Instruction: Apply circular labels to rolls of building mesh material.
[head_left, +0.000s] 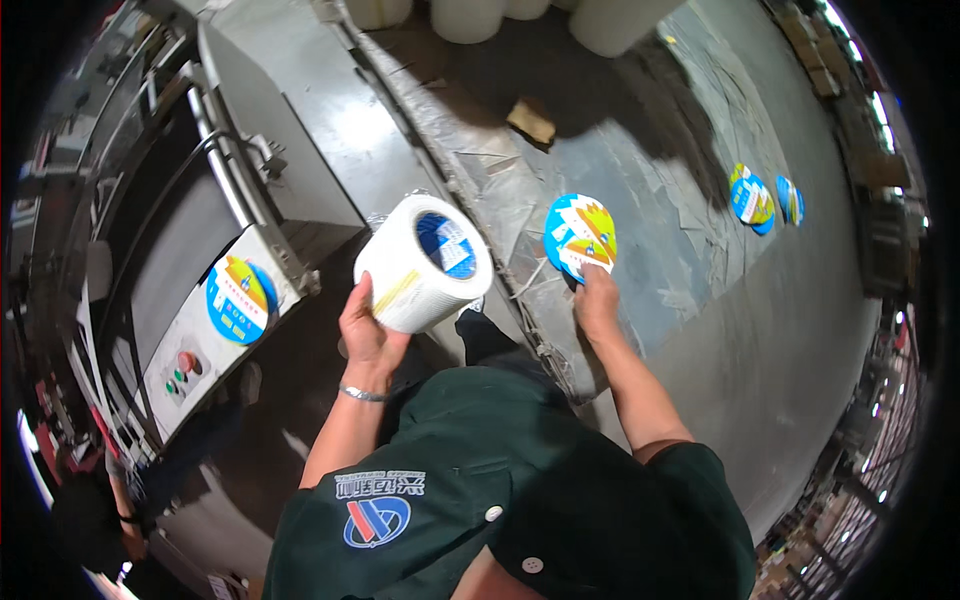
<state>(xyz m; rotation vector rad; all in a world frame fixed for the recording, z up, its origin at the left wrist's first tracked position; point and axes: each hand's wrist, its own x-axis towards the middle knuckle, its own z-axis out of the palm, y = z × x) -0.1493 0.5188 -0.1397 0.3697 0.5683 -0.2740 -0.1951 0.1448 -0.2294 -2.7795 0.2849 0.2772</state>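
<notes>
My left hand (368, 335) holds a wide white roll of tape (395, 265), fingers and thumb around its lower left side. The roll has a mesh-like surface, a blue printed core and clear film sticking out at its top edge. To the right, my right hand (598, 300) pinches the lower edge of a round blue, yellow and white printed label (580, 232). That label is apart from the roll, over the plastic-covered floor; whether it is one sheet or several cannot be told.
More round labels (240, 300) lie on the machine panel (190, 345), near red and green buttons. Two further groups of labels (752, 200) are at the right. Large white rolls (465, 15) stand at the far edge, beyond a cardboard scrap (532, 122). Another person's arm (125, 505) shows lower left.
</notes>
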